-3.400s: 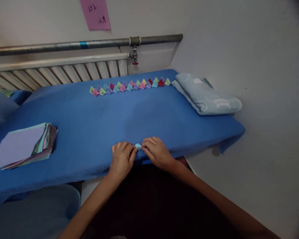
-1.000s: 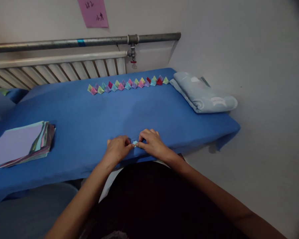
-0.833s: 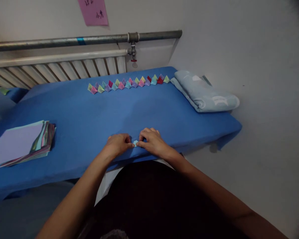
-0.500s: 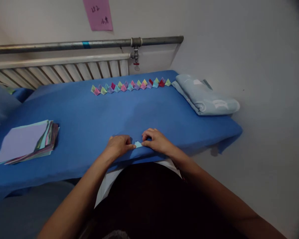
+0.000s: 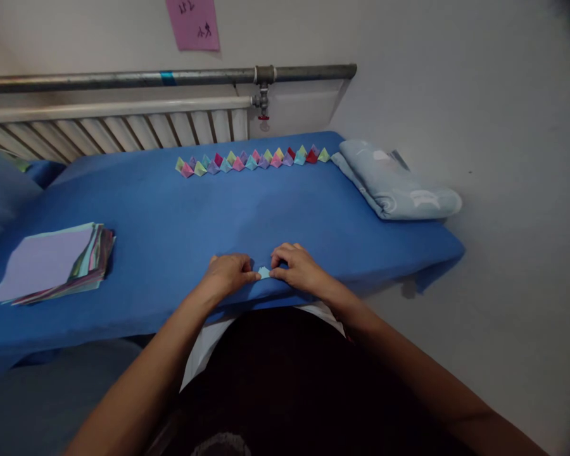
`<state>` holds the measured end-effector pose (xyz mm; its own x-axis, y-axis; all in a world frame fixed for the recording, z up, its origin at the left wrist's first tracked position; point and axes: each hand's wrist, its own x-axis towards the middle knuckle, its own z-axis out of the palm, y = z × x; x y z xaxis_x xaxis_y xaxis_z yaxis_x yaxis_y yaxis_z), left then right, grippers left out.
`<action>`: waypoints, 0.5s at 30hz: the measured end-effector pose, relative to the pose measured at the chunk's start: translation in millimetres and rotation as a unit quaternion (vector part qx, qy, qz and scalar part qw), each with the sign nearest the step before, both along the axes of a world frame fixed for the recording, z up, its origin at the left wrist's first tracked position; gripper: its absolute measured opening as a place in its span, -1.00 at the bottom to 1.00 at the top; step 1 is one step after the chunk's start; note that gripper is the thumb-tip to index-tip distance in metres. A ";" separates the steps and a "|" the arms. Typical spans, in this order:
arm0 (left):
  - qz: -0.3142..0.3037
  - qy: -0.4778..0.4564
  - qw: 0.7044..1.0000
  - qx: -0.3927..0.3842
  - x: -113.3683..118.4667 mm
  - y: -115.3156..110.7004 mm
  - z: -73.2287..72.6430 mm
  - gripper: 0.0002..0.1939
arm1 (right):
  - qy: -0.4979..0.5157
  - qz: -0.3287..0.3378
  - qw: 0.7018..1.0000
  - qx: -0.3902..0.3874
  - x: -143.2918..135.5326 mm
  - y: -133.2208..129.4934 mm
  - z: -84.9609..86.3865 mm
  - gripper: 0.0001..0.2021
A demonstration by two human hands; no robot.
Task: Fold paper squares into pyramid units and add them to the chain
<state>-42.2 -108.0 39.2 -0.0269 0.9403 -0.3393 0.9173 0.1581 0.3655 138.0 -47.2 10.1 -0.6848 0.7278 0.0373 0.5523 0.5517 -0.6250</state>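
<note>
A small folded piece of light-blue paper (image 5: pixel 265 272) lies at the near edge of the blue-covered bed (image 5: pixel 194 221). My left hand (image 5: pixel 230 273) has its fingers closed, with the thumb on the paper's left end. On the right end, my right hand (image 5: pixel 294 266) pinches the paper between a curled forefinger and the thumb. Only the middle of the paper shows between the two thumbs. Farther back, small folded paper pieces (image 5: pixel 239 164) in several colours stand in two staggered rows.
At the left lies a stack of coloured paper sheets (image 5: pixel 47 259), lilac on top. A folded pale-blue blanket (image 5: pixel 399 183) rests at the right end, by the wall. Behind the bed are a radiator (image 5: pixel 147 130) and a metal pipe (image 5: pixel 209 77); a pink note (image 5: pixel 193 24) hangs above.
Both thumbs press closer together, so a slightly narrower strip of the light-blue paper shows. The whole view has shifted a little; the other things keep their places.
</note>
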 end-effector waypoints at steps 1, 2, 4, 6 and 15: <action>-0.002 0.000 1.000 0.001 0.1 -0.3 0.2 -0.77 | -0.011 0.001 1.000 0.001 -1.0 -0.8 1.2 -0.91; -0.003 0.000 1.000 0.001 0.0 -0.6 0.3 -0.77 | -0.022 0.000 1.000 0.001 -2.3 -1.7 2.5 -0.91; -0.006 -0.001 1.000 -0.001 -0.6 -0.6 -0.1 -0.77 | -0.042 -0.011 0.999 0.004 -5.3 -3.5 4.5 -0.89; -0.008 -0.004 1.000 -0.004 -2.1 0.1 -0.7 -0.76 | -0.057 -0.023 0.998 0.011 -8.2 -5.2 5.7 -0.85; -0.039 -0.037 0.996 -0.074 -10.2 12.8 4.0 -0.81 | -0.062 -0.027 0.998 -0.002 -9.4 -7.5 10.1 -0.86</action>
